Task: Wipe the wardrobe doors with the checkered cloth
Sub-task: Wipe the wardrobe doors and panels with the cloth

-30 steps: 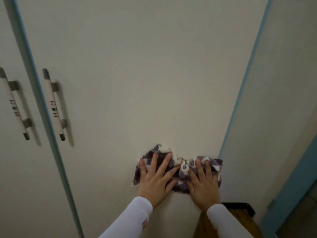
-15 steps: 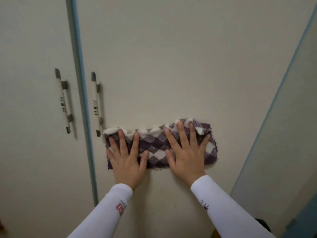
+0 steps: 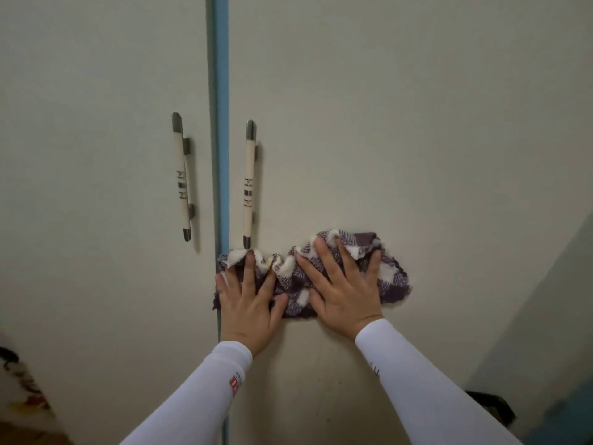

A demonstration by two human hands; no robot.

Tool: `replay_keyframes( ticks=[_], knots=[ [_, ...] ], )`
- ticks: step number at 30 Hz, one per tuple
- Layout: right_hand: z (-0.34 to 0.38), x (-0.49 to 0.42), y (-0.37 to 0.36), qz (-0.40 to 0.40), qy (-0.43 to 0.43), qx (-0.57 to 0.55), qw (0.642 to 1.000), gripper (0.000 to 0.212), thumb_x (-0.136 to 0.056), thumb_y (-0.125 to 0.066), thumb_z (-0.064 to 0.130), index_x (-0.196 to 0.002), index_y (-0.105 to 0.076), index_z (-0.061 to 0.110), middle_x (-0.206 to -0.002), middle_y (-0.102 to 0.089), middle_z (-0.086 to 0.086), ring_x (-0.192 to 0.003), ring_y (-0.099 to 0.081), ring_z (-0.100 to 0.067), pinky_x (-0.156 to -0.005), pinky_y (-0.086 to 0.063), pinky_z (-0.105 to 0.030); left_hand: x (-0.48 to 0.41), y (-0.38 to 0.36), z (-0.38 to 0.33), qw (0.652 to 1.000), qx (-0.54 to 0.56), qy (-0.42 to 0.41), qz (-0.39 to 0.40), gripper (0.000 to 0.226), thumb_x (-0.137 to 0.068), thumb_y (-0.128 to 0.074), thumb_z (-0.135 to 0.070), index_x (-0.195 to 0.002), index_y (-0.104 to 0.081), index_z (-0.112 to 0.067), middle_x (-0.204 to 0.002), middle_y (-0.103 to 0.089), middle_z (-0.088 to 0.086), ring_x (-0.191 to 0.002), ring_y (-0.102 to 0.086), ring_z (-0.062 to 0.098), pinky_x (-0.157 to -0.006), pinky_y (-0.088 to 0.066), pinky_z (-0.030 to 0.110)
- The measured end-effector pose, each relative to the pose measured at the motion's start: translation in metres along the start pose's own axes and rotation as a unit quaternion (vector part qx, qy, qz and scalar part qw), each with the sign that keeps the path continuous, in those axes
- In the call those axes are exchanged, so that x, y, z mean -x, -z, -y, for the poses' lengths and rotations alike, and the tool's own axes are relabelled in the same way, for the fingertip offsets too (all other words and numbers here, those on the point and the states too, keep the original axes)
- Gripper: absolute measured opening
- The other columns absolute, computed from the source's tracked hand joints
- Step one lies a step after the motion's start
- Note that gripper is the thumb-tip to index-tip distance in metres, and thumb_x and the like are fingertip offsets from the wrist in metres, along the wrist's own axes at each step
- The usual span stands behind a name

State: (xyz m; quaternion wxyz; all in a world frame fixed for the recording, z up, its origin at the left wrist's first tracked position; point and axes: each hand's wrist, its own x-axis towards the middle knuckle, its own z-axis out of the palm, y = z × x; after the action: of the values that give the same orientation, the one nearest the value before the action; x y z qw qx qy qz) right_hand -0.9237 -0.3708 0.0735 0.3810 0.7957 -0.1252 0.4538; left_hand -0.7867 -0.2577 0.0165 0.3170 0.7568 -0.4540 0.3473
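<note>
Two flat palms, left hand (image 3: 248, 303) and right hand (image 3: 345, 292), press the checkered cloth (image 3: 393, 277) against the wardrobe door (image 3: 385, 123), fingers spread, nothing clenched. It looks soft, light and prone to bunching, so pinning its ends likely works best.

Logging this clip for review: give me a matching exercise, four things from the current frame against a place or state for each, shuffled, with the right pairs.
Things:
1. checkered cloth
2. left hand
3. right hand
4. blue strip

Places or states:
A. runs upright between the two doors
B. flat on the cloth's left end, at the door edge
C. bunched against the right door, just below its handle
D. spread over the cloth's middle, fingers up

Pairs: 1-C, 2-B, 3-D, 4-A
</note>
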Motion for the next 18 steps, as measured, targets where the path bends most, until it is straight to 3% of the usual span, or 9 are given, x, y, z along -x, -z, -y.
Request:
replay_keyframes(
  ticks=[3, 7, 11, 14, 16, 18],
  knots=[
    [0.018, 0.041, -0.008, 0.054, 0.021, 0.005, 0.998, 0.068, -0.085, -0.044, 0.041, -0.147, -0.018, 0.033, -0.158, 0.006, 0.002, -0.145, 0.004, -0.02, -0.107, 0.007, -0.063, 0.028, -0.002, 0.007, 0.999, -0.005, -0.024, 0.04, 0.051, -0.094, -0.009, -0.054, -0.129, -0.036, -0.028, -0.155, 0.018, 0.0, -0.119, -0.026, 0.046, -0.101, -0.014, 0.058],
    [0.033, 0.08, -0.003, 0.143, -0.005, -0.006, 0.99, 0.047, -0.09, -0.034, 0.04, -0.137, -0.033, 0.033, -0.158, 0.009, 0.005, -0.145, 0.004, -0.019, -0.104, -0.001, -0.065, 0.059, 0.002, 0.009, 0.993, 0.022, -0.073, 0.091, 0.053, -0.094, -0.012, -0.053, -0.145, -0.008, -0.039, -0.156, 0.013, -0.001, -0.118, -0.029, 0.045, -0.102, -0.015, 0.056],
    [0.054, 0.078, 0.013, 0.177, -0.1, -0.041, 0.978, 0.061, -0.081, -0.042, 0.048, -0.138, -0.033, 0.029, -0.153, -0.017, 0.002, -0.145, 0.003, -0.02, -0.104, -0.005, -0.067, 0.067, 0.018, 0.012, 0.983, 0.069, -0.07, 0.155, 0.047, -0.095, -0.016, -0.05, -0.134, -0.036, -0.032, -0.15, -0.021, 0.002, -0.126, -0.027, 0.041, -0.103, -0.027, 0.061],
    [0.087, 0.07, 0.017, 0.195, -0.193, -0.062, 0.96, 0.082, -0.076, -0.039, 0.064, -0.146, -0.019, 0.024, -0.158, 0.005, 0.0, -0.144, 0.012, -0.027, -0.105, -0.001, -0.068, 0.066, 0.029, 0.014, 0.976, 0.112, -0.059, 0.176, 0.045, -0.094, -0.025, -0.048, -0.133, -0.038, -0.029, -0.146, -0.029, 0.002, -0.131, -0.022, 0.035, -0.106, -0.019, 0.06],
    [0.109, 0.063, 0.014, 0.206, -0.245, -0.056, 0.946, 0.085, -0.074, -0.039, 0.058, -0.146, -0.009, 0.023, -0.156, 0.019, -0.004, -0.142, 0.017, -0.033, -0.1, -0.005, -0.073, 0.065, 0.037, 0.012, 0.968, 0.143, -0.053, 0.2, 0.048, -0.092, -0.029, -0.047, -0.134, -0.039, -0.025, -0.147, -0.034, 0.004, -0.134, -0.019, 0.032, -0.103, -0.017, 0.062],
    [0.127, 0.048, 0.005, 0.199, -0.28, -0.036, 0.938, 0.084, -0.077, -0.036, 0.052, -0.148, -0.001, 0.025, -0.154, 0.023, -0.009, -0.14, 0.02, -0.036, -0.093, -0.011, -0.077, 0.064, 0.045, 0.013, 0.957, 0.182, -0.039, 0.224, 0.06, -0.091, -0.02, -0.055, -0.139, -0.035, -0.021, -0.15, -0.029, 0.002, -0.138, -0.012, 0.025, -0.109, -0.017, 0.058]
  ],
)
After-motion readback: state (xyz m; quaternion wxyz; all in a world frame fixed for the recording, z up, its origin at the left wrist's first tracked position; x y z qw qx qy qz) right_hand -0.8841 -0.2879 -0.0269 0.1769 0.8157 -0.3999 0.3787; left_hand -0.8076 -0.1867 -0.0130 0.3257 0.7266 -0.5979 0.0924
